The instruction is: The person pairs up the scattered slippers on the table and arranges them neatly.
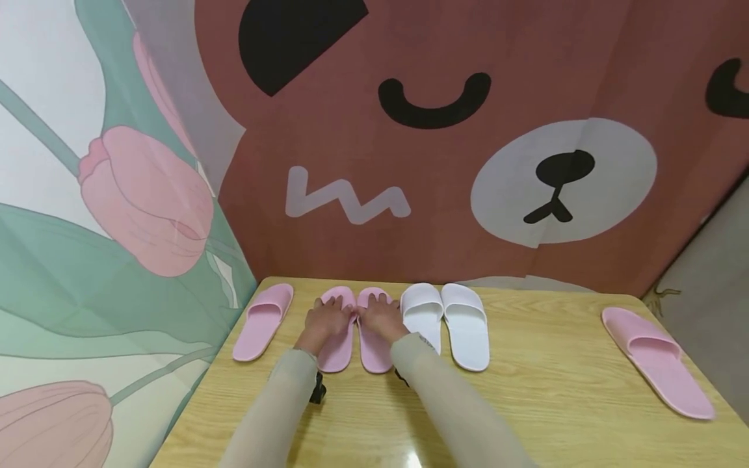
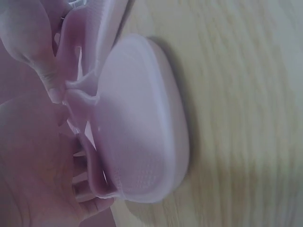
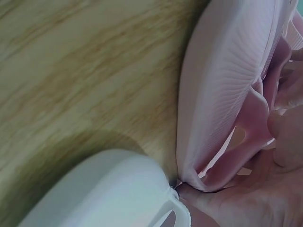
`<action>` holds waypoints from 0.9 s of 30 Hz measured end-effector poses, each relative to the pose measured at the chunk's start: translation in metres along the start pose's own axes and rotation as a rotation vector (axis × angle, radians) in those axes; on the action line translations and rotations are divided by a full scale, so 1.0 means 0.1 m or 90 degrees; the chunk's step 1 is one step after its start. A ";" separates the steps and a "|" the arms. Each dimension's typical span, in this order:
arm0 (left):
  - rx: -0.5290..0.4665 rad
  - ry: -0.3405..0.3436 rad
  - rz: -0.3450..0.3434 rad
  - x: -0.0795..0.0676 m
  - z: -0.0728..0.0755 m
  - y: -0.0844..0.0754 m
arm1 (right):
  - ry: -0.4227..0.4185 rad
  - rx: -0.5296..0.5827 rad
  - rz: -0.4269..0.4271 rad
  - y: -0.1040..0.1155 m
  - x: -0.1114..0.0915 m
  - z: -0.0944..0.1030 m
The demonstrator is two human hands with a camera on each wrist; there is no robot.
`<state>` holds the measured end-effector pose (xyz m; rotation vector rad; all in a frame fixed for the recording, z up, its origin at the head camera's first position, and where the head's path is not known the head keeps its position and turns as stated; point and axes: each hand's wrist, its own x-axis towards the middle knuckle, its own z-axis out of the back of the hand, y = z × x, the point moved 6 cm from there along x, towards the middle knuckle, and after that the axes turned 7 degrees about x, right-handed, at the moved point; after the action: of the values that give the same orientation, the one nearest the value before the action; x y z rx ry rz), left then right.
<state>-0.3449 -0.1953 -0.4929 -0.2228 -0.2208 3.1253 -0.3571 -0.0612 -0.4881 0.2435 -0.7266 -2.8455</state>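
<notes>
Two pink slippers lie side by side on the wooden tabletop, toes toward the bear-printed backdrop. My left hand (image 1: 329, 318) lies over the strap of the left pink slipper (image 1: 335, 355), thumb at its inner side and other fingers spread across to the outer edge. Over the right pink slipper (image 1: 376, 357), my right hand (image 1: 380, 317) grips the strap the same way. In the left wrist view, the thumbs come close together between the straps. A white slipper (image 3: 104, 194) sits right beside my right hand's outer fingers in the right wrist view.
Two white slippers (image 1: 466, 338) lie together to the right of the pink pair. Single pink slippers lie apart: one pink slipper (image 1: 263, 322) at the left edge, another pink slipper (image 1: 658, 364) far right. The bear backdrop (image 1: 439, 247) rises behind the table (image 1: 544, 383).
</notes>
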 end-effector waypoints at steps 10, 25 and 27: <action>0.017 -0.030 -0.008 0.00 -0.01 0.07 | -0.017 -0.009 0.009 0.10 -0.02 0.01; -0.017 -0.058 -0.013 -0.04 0.01 0.06 | -0.044 -0.011 0.048 0.04 -0.04 0.09; -0.035 -0.062 -0.022 -0.04 0.02 0.07 | -0.046 -0.010 0.054 0.03 -0.05 0.13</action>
<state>-0.3414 -0.2030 -0.4911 -0.0657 -0.3089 3.1006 -0.3543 -0.0570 -0.4743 0.1057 -0.7111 -2.7907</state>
